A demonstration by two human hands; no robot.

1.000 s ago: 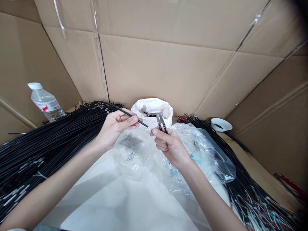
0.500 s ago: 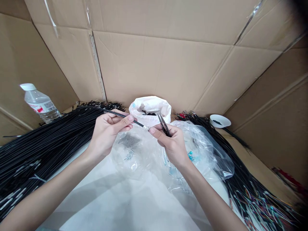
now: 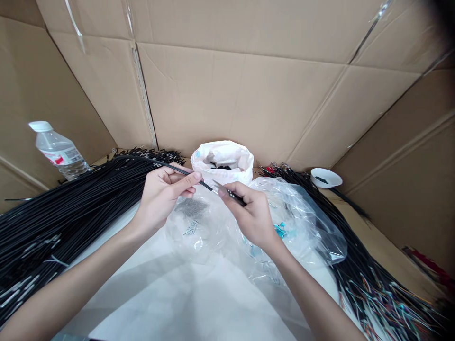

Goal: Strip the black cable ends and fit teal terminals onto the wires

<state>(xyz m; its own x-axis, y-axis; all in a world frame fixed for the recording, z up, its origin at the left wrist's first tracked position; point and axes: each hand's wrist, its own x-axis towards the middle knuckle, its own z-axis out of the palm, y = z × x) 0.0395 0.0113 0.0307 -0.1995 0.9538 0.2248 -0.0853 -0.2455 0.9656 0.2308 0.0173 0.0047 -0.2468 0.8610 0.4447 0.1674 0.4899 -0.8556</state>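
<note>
A black cable [image 3: 177, 169] runs from the bundle on the left into my left hand [image 3: 161, 196], pinched between thumb and fingers near its end. Its tip, pale and shiny, points right and down. Close beside that tip, my right hand [image 3: 250, 210] is closed around small black-handled snips [image 3: 234, 196], whose blades point up and left. Both hands are above clear plastic bags [image 3: 206, 237] on a white surface [image 3: 167, 303]. Whether the blades touch the cable tip is too small to tell.
Black cables [image 3: 88, 199] are heaped at left, beside a water bottle [image 3: 60, 151]. A white bag [image 3: 222, 176] with dark pieces stands behind the hands. More cables [image 3: 351, 246] with coloured wire ends and a white bowl [image 3: 326, 178] are at right. Cardboard walls [image 3: 241, 94] surround the surface.
The snips have swung from pointing upward to lying low and leftward, their blades now by the cable tip. My left hand has shifted slightly right with the cable.
</note>
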